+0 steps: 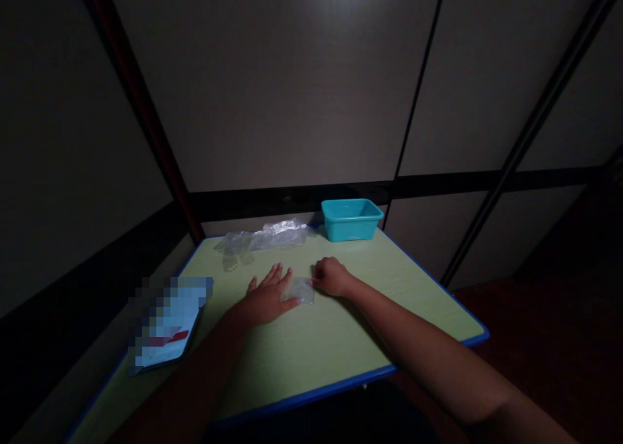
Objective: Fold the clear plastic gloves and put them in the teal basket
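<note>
A small clear plastic bag (304, 292) lies flat on the green tabletop between my hands. My left hand (267, 299) rests with its fingers spread, thumb and fingertips over the bag's left part. At the bag's right edge, my right hand (331, 277) is curled, thumb and finger pinched together on it. Whether anything is inside the bag is too faint to make out. Farther back lie crumpled clear plastic bags (282, 235), with two small pale clear pieces (230, 261) in front of their left end.
A turquoise plastic basket (353, 230) stands at the table's back right. At the left edge lies a tablet-like device (168, 346), partly pixelated. The table (360, 340) has a blue rim and stands against dark panelled doors (292, 106).
</note>
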Available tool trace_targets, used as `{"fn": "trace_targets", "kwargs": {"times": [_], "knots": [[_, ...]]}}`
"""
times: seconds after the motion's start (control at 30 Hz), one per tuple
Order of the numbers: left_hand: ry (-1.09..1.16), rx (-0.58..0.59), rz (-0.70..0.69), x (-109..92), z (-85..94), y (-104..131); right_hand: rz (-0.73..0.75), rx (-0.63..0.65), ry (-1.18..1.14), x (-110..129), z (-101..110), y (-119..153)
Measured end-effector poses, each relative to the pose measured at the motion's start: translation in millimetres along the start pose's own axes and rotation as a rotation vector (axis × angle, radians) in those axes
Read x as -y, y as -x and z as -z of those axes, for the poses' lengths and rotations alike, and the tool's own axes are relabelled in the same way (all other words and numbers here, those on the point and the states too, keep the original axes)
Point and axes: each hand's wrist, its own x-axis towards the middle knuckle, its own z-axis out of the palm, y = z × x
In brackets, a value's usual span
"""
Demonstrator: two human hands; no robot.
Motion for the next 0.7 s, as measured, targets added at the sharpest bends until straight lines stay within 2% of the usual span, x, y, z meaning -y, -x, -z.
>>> {"fn": "trace_targets", "kwargs": {"times": [0.1,0.2,0.33,0.43,0.53,0.7], "knots": [[-0.001,-0.003,0.011,-0.7,-0.6,-0.5,0.009,-0.034,-0.034,1.2,0.2,1.6],[0.011,-0.052,0.027,-4.0,1.1,-1.2,0.008,-0.066,-0.17,1.1,1.3,2.2],[0.087,-0.274,-0.053,-6.2,5.6,-3.0,0.081,-0.078,-0.463,0.9,0.2,1.1],[0.157,-0.409,-0.132,-3.1,7.1,-5.3,0.15,-0.03,-0.753,2.3,-2.6,0.5],[0.189,-0.448,-0.186,1.6,5.7,-9.1,0.188,0.024,-0.966,4.3,-3.9,0.9],[0.272,-0.462,-0.306,6.5,3.7,-17.7,0.183,-0.004,-1.079,6.6,-2.5,1.5]]}}
